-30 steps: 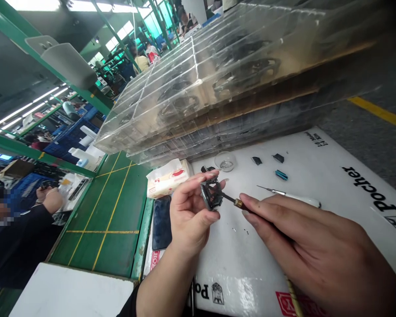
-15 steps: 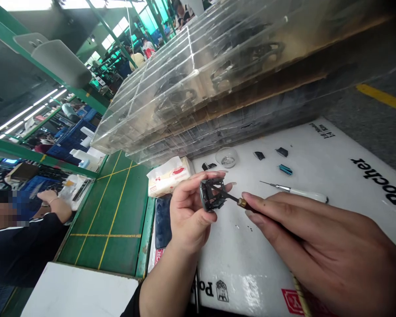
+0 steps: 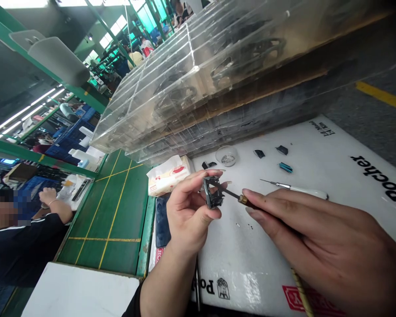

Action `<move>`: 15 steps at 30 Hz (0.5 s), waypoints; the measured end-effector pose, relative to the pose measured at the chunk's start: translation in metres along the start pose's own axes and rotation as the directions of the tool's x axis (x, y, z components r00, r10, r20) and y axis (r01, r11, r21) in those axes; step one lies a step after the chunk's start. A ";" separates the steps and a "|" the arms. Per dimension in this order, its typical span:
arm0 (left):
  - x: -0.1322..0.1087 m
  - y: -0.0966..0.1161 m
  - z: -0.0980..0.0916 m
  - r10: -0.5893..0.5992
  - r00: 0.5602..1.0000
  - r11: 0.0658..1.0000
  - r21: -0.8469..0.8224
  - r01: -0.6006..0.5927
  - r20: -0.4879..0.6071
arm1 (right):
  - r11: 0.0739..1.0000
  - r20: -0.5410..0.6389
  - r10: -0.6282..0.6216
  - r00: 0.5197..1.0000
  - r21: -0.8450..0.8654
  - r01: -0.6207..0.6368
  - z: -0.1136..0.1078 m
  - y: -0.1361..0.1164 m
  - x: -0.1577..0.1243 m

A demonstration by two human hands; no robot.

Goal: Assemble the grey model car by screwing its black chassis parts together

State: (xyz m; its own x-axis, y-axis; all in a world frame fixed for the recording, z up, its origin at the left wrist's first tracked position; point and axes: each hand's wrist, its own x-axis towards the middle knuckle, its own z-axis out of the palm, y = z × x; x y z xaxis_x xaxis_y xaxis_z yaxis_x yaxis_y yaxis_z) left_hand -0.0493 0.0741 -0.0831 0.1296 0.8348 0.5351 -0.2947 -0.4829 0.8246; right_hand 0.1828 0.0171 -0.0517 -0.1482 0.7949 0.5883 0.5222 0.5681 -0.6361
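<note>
A: What's moved since a moment ago? B: The black metal bicycle pedal (image 3: 213,192) has turned in the left hand (image 3: 188,215), so more of its narrow edge faces the camera; the head camera has tilted slightly too.

A: And the hands? B: The left is curled nearly shut, fingers and thumb gripping the pedal in mid-air above the white foam board (image 3: 251,259); the right hand (image 3: 303,231) is closed around a small screwdriver (image 3: 240,199), whose shaft reaches into the pedal's frame; its tip is hidden.

A: What's on the board? B: A white-handled pick (image 3: 303,190) lies just beside the right hand; a small glass dish (image 3: 226,156), black parts (image 3: 259,153) and a teal part (image 3: 285,167) sit farther off.

A: And the room? B: The board lies on a green bench (image 3: 119,211) with yellow lines; clear acrylic trays (image 3: 191,83) hold dark parts beyond it; a co-worker's hand (image 3: 48,196) rests far left.
</note>
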 end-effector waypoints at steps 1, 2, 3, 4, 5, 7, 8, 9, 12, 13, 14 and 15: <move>0.000 0.001 0.000 -0.009 1.000 1.000 -0.004 0.009 0.002 | 1.000 0.010 0.021 1.000 0.021 -0.021 0.001 0.000 0.000; 0.000 0.001 0.001 -0.020 1.000 1.000 -0.008 0.020 0.004 | 0.998 0.016 0.040 0.999 0.041 -0.040 0.001 0.000 0.000; 0.000 0.002 0.001 -0.028 1.000 1.000 -0.012 0.028 0.004 | 0.997 0.013 0.050 0.999 0.057 -0.051 0.002 0.001 0.000; 0.001 0.002 0.002 -0.035 0.999 0.999 -0.012 0.035 0.004 | 0.996 0.006 0.053 0.999 0.068 -0.053 0.003 0.001 0.000; 0.001 0.003 0.002 -0.038 0.999 0.999 -0.008 0.038 0.003 | 0.996 0.004 0.054 0.999 0.076 -0.054 0.003 0.000 0.000; 0.001 0.003 0.003 -0.031 1.000 0.999 0.010 0.031 0.002 | 0.993 0.000 0.075 0.997 0.087 -0.075 0.003 0.000 0.001; 0.001 0.002 0.002 -0.026 1.000 0.999 0.021 0.026 0.002 | 0.991 0.007 0.097 0.995 0.090 -0.098 0.003 0.000 0.002; 0.001 0.002 0.002 -0.021 1.000 0.999 0.031 0.021 0.002 | 0.988 0.020 0.121 0.993 0.090 -0.122 0.002 0.000 0.003; 0.000 0.003 0.000 0.001 1.000 0.997 0.075 0.000 -0.002 | 0.984 0.033 0.153 0.988 0.089 -0.155 0.000 -0.001 0.005; -0.001 0.004 0.000 0.010 1.000 0.994 0.105 -0.010 -0.003 | 0.984 0.040 0.152 0.988 0.087 -0.155 -0.001 -0.001 0.005; -0.001 0.005 -0.001 0.020 1.000 0.990 0.141 -0.020 -0.003 | 0.985 0.040 0.149 0.988 0.086 -0.152 -0.001 -0.001 0.005; -0.001 0.006 -0.002 0.031 1.000 0.984 0.177 -0.030 -0.002 | 0.985 0.039 0.149 0.988 0.085 -0.152 -0.001 -0.001 0.005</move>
State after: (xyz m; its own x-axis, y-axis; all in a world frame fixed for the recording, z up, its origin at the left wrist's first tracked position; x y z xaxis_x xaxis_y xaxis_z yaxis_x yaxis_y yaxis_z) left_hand -0.0526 0.0707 -0.0795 0.1184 0.8201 0.5599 -0.1267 -0.5467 0.8277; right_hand 0.1823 0.0203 -0.0471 -0.1017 0.8783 0.4671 0.4649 0.4571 -0.7583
